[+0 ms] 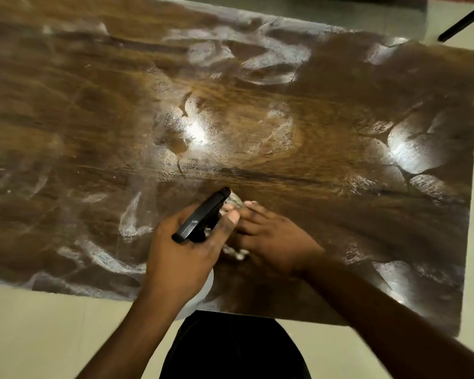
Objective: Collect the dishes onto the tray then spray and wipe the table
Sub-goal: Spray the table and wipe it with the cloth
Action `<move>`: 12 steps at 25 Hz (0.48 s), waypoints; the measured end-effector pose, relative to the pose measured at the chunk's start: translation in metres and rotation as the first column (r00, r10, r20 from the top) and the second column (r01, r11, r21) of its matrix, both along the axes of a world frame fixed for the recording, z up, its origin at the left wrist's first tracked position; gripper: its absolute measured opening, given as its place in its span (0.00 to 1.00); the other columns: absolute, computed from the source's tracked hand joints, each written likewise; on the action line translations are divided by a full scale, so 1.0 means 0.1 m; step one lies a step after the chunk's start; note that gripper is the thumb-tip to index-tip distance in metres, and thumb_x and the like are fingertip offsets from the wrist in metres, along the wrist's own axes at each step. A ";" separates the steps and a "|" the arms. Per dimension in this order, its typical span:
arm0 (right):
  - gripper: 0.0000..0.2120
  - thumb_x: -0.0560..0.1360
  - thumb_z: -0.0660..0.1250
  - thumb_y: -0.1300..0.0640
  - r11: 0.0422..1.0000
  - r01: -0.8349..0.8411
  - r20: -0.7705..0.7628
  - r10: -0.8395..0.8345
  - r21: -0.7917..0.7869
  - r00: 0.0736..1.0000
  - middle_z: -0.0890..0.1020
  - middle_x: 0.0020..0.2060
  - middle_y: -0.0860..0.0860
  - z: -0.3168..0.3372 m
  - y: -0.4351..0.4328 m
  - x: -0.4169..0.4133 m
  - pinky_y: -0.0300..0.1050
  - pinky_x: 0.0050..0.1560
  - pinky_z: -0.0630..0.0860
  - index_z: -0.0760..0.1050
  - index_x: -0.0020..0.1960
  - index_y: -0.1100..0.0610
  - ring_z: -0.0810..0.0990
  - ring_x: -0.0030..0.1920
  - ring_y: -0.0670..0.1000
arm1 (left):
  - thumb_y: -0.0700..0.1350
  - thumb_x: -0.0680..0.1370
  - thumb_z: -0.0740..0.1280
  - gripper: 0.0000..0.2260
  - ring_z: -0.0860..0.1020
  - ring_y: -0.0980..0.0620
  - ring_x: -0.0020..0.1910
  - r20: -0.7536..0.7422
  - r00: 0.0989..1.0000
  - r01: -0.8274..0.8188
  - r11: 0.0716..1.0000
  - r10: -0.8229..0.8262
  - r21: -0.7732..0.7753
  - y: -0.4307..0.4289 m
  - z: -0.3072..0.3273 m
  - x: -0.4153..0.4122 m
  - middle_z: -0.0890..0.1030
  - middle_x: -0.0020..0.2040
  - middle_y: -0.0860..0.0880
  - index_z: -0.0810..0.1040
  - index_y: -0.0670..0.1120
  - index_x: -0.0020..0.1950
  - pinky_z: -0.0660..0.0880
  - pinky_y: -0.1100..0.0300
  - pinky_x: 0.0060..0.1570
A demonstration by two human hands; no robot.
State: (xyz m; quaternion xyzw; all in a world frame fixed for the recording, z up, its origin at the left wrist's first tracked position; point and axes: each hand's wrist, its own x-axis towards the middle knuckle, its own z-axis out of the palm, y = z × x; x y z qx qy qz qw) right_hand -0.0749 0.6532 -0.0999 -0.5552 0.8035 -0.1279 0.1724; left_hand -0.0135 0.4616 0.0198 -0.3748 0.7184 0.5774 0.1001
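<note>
Wooden table (257, 119) fills the view, its top smeared with whitish wet streaks (411, 149). By the middle of its near edge, the left hand (181, 253) grips a spray bottle (203, 217), fingers curled round the neck under the black trigger head. Just right of it, the right hand (268, 239) lies with fingers stretched flat, pressing a crumpled white cloth (234, 252) to the tabletop.

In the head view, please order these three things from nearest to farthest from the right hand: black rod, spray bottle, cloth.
1. cloth, under the right hand.
2. spray bottle, beside it, held by the left hand.
3. black rod, far off at the top right corner.
</note>
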 end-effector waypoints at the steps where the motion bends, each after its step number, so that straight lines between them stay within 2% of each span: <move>1: 0.31 0.79 0.62 0.52 0.997 0.045 0.012 -0.046 0.061 0.999 0.64 0.84 0.51 0.01 0.19 -0.20 0.61 0.85 0.56 0.66 0.83 0.46 0.59 0.85 0.57 | 0.57 0.71 0.78 0.09 0.79 0.62 0.27 0.012 1.000 -0.012 1.000 0.012 0.017 0.01 0.02 -0.04 0.80 0.27 0.61 0.84 0.54 0.42 0.73 0.70 0.31; 3: 0.35 0.78 0.59 0.55 0.928 0.357 0.005 -0.360 0.110 0.933 0.57 0.87 0.48 0.04 0.52 -0.59 0.62 0.85 0.54 0.60 0.86 0.45 0.52 0.87 0.53 | 0.59 0.69 0.78 0.10 0.80 0.62 0.28 0.048 0.998 -0.049 0.998 0.048 0.031 0.04 0.02 -0.11 0.80 0.27 0.62 0.85 0.55 0.44 0.73 0.70 0.34; 4: 0.35 0.79 0.58 0.55 0.826 0.559 0.003 -0.560 0.073 0.828 0.57 0.87 0.48 0.06 0.61 -0.78 0.63 0.84 0.55 0.59 0.86 0.45 0.51 0.87 0.53 | 0.59 0.69 0.78 0.10 0.80 0.62 0.29 0.059 0.996 -0.067 0.997 0.065 0.034 0.04 0.02 -0.15 0.80 0.28 0.62 0.84 0.55 0.43 0.73 0.69 0.34; 6: 0.34 0.79 0.57 0.55 0.503 0.864 0.037 -0.864 -0.003 0.503 0.58 0.86 0.49 0.06 0.45 -0.98 0.64 0.84 0.54 0.61 0.85 0.46 0.51 0.87 0.54 | 0.59 0.69 0.78 0.11 0.80 0.63 0.30 0.068 0.995 -0.074 0.997 0.072 0.029 0.05 0.02 -0.23 0.80 0.28 0.59 0.83 0.53 0.40 0.74 0.72 0.32; 7: 0.34 0.79 0.56 0.54 0.370 0.929 0.052 -0.928 -0.009 0.370 0.58 0.87 0.50 0.04 0.23 -1.00 0.64 0.85 0.53 0.61 0.85 0.47 0.50 0.87 0.54 | 0.60 0.69 0.78 0.14 0.79 0.62 0.30 0.065 0.996 -0.062 0.998 0.061 0.010 0.06 0.00 -0.27 0.79 0.27 0.54 0.83 0.50 0.39 0.74 0.72 0.31; 8: 0.34 0.79 0.56 0.54 0.311 0.950 0.054 -0.949 0.002 0.310 0.56 0.87 0.50 0.03 -0.02 -0.94 0.63 0.85 0.52 0.59 0.86 0.47 0.49 0.87 0.55 | 0.60 0.69 0.77 0.17 0.77 0.59 0.28 0.066 0.997 -0.041 0.999 0.042 -0.014 0.06 0.00 -0.31 0.76 0.27 0.49 0.82 0.46 0.38 0.73 0.71 0.30; 9: 0.35 0.80 0.57 0.54 0.357 0.934 0.057 -0.933 0.021 0.356 0.55 0.87 0.50 0.03 -0.25 -0.80 0.64 0.85 0.51 0.57 0.86 0.47 0.47 0.87 0.56 | 0.61 0.70 0.77 0.19 0.75 0.58 0.26 0.066 0.998 -0.019 0.999 0.021 -0.034 0.06 -0.01 -0.34 0.74 0.27 0.46 0.81 0.45 0.37 0.73 0.69 0.29; 11: 0.35 0.80 0.62 0.57 0.639 0.769 0.153 -0.763 0.028 0.629 0.54 0.87 0.50 0.04 -0.56 -0.48 0.65 0.85 0.52 0.58 0.86 0.48 0.46 0.87 0.56 | 0.60 0.71 0.77 0.16 0.74 0.57 0.23 0.065 0.998 -0.003 0.999 0.006 -0.045 0.07 -0.01 -0.43 0.75 0.25 0.46 0.83 0.47 0.38 0.72 0.68 0.27; 12: 0.35 0.80 0.65 0.58 0.798 0.602 0.199 -0.589 -0.010 0.783 0.58 0.86 0.51 0.04 -0.57 -0.37 0.65 0.84 0.54 0.62 0.85 0.50 0.49 0.87 0.56 | 0.59 0.71 0.77 0.15 0.75 0.58 0.23 0.063 0.998 -0.015 0.999 0.017 -0.044 0.07 -0.01 -0.49 0.77 0.26 0.47 0.84 0.48 0.40 0.72 0.68 0.27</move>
